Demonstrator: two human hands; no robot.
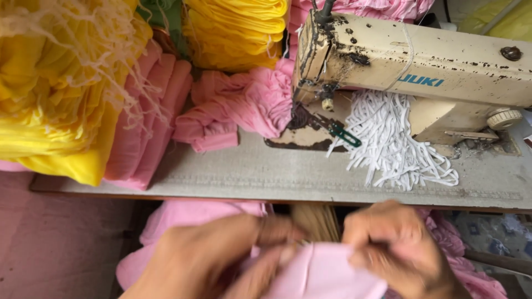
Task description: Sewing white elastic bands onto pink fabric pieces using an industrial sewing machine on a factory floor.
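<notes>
Nearest: both hands low in frame, in front of the table edge, motion-blurred. Left hand [205,260] fingers curled, pinching the near-left part of a pink fabric piece [321,274]. Right hand [396,249] closed over its right edge, thumb and fingers pressed together on the cloth. Exact fingertip contact not readable through the blur

Fabric piece sits between the two hands, below table level, over the lap; more loose pink cloth [188,221] hangs under it. Long axis looks roughly left-right, hand to hand, the folded or gathered edge facing up toward the table. Can't tell which end is which

Risks, my read: grip is on a thin edge only, so the fold could slip out or go uneven if either pinch relaxes. Hanging cloth below could get caught into the fold

Further out: grey table top [266,171], heap of white elastic strips [399,144] lying under the arm of the cream sewing machine [421,61], a green clip [346,135] beside the needle area. Strips lie close to the needle plate, could snag or feed in with cloth. Crumpled pink bundle [249,102] touches the machine head, same snag risk

Far left: stacked pink folds [149,116], yellow fabric pile [61,94] with frayed threads
</notes>
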